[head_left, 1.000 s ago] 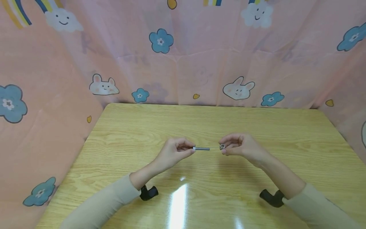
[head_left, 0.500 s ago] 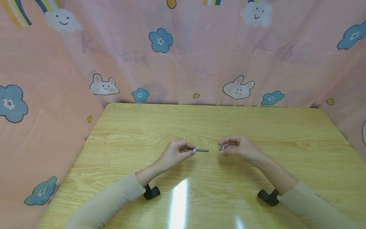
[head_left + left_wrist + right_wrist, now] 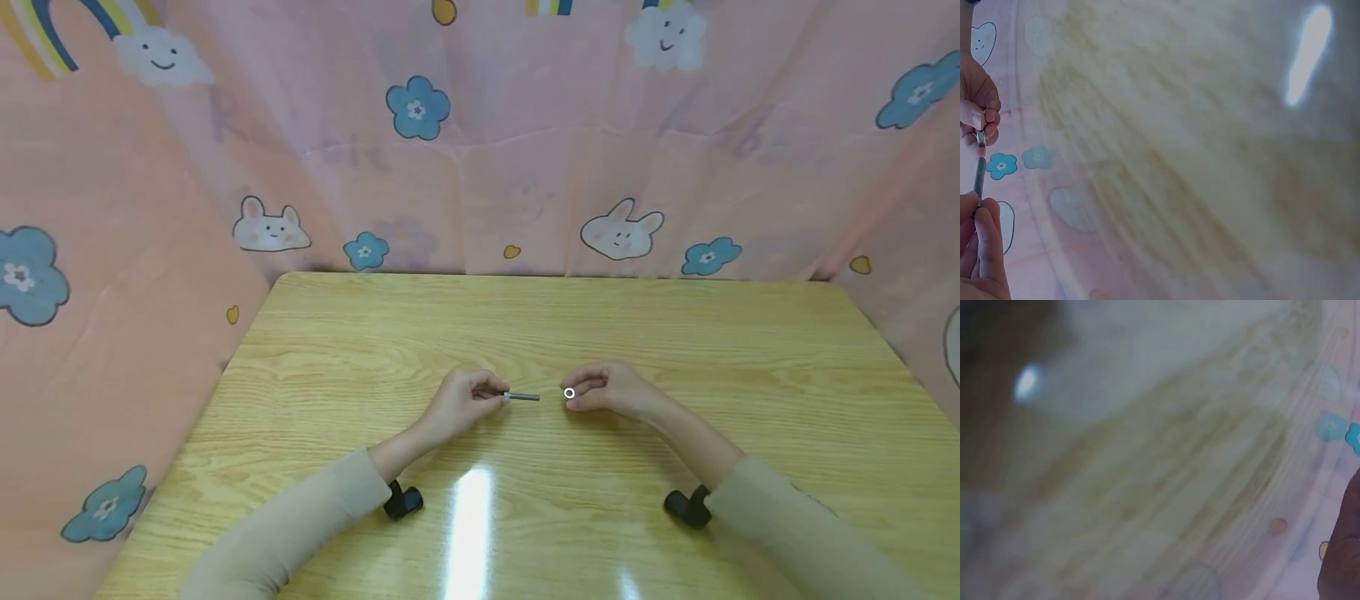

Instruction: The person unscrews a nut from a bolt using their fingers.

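My left hand pinches a metal bolt by its head end, between thumb and fingers. The threaded shank points right, roughly level above the table. Facing it, my right hand holds a small metal nut at the fingertips, its hole visible. A short gap separates the bolt's tip from the nut in the head view. From the left wrist, the threaded bolt and the nut appear nearly in line. Only part of the right hand shows at the edge of the right wrist view.
Both hands are over a wood-grain table with a bright light reflection in front. A pink printed curtain stands behind it and at the sides. Black wrist mounts hang below both sleeves.
My right hand has moved left with the nut, narrowing the gap to the bolt. The nut has turned so its hole faces the camera more. The left hand has shifted slightly.
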A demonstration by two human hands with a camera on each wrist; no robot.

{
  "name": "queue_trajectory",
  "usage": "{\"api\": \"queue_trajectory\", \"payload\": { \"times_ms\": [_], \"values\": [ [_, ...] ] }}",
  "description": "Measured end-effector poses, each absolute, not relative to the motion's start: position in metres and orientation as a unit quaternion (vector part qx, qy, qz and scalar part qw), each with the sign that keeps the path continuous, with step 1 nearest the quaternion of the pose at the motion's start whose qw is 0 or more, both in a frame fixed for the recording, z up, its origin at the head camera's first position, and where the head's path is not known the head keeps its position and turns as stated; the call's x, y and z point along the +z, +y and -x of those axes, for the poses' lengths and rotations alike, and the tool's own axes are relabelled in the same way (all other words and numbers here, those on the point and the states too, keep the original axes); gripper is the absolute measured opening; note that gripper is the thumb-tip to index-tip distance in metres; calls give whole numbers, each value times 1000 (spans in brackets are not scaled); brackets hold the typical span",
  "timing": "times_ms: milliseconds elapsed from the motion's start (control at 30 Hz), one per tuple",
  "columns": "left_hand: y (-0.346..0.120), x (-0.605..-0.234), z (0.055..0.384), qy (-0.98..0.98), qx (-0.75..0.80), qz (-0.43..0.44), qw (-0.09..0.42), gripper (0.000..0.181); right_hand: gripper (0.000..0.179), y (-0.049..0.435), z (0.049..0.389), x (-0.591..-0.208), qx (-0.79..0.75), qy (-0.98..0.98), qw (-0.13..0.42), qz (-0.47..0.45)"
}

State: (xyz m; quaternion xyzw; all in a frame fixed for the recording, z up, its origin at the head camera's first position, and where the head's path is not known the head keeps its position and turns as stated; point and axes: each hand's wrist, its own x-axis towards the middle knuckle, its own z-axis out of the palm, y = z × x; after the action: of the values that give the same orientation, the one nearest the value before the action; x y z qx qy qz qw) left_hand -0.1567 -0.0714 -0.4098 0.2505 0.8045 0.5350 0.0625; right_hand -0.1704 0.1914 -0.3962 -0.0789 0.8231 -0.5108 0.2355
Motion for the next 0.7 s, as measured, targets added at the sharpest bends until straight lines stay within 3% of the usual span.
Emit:
{"api": "queue_trajectory", "payload": {
  "times_ms": [433,700],
  "values": [
    [-67,-415,163,820,507,-248,97,9,32,188,180,-402,-507,812,279,76],
    [-64,-417,164,835,481,-248,103,6,28,186,181,-403,-492,821,275,91]
  ]
}}
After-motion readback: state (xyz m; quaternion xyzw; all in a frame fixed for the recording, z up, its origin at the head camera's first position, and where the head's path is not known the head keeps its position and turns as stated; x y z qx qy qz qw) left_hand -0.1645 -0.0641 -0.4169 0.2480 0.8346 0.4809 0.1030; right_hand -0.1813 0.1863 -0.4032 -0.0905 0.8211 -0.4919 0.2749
